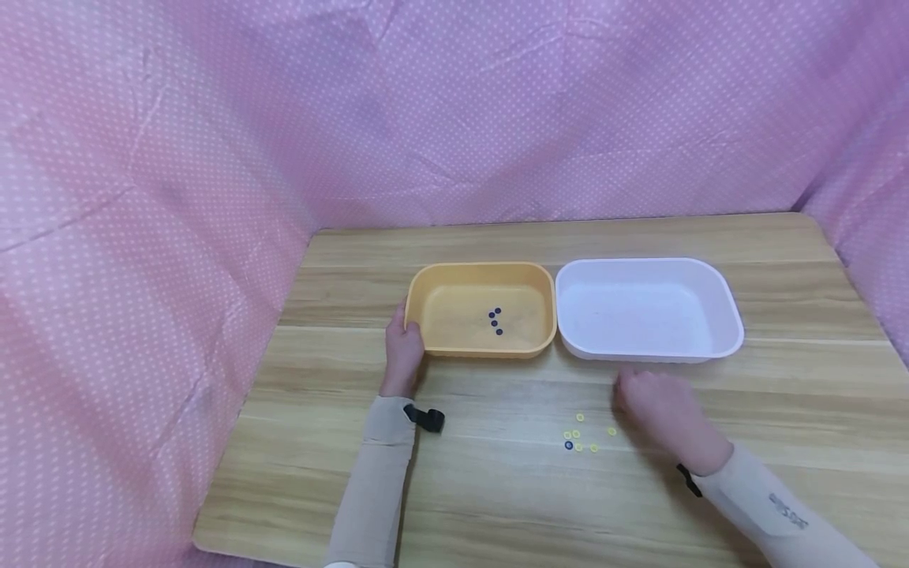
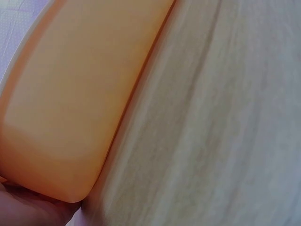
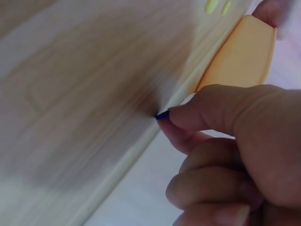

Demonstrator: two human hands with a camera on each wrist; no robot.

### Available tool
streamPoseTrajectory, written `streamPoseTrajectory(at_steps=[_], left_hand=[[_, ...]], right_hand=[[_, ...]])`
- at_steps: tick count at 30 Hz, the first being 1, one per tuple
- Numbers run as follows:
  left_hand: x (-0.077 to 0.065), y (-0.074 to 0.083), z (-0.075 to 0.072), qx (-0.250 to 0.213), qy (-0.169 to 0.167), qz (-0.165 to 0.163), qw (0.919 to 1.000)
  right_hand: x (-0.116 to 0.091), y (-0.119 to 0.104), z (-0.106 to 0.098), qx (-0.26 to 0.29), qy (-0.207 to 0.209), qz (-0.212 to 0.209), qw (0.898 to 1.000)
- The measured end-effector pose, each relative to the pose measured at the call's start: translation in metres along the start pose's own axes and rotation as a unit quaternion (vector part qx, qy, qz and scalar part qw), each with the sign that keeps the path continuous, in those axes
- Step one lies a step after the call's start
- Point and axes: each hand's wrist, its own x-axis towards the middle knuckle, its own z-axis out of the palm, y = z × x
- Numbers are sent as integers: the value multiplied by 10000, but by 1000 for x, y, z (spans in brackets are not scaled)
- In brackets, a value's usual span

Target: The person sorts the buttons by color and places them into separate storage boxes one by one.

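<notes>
My left hand grips the left end of an orange-yellow plastic bin, thumb over the rim. Several small dark blue pieces lie inside that bin. Between thumb and forefinger, my right hand pinches a small dark blue piece, seen edge-on in the right wrist view; whether it is a ring cannot be made out. This hand is just in front of a white bin. To its left on the wood lie several small yellow rings and one dark blue ring.
Both bins stand side by side on a wood-grain table, their ends nearly touching. No pieces show inside the white one. A pink dotted cloth hangs behind the table and at its sides.
</notes>
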Motion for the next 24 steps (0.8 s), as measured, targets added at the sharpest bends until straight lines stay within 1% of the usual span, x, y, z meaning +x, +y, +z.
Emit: streamPoseTrajectory(at_steps=[5,12,19,24], left_hand=[[-1,1,-1,-174,-176,-47,9997],[-1,-1,-3,-261,-156,77,9995],[-1,-2,-5,-558,-260,150,9980],[-1,-4,-9,-637,-451,133,9969]], right_hand=[[-2,1,-5,168,-89,168,9997],[-3,2,-9,446,-48,322,9985],[-3,5,-8,582,-57,532,9969],[-3,7,-7,665,-56,598,9960]])
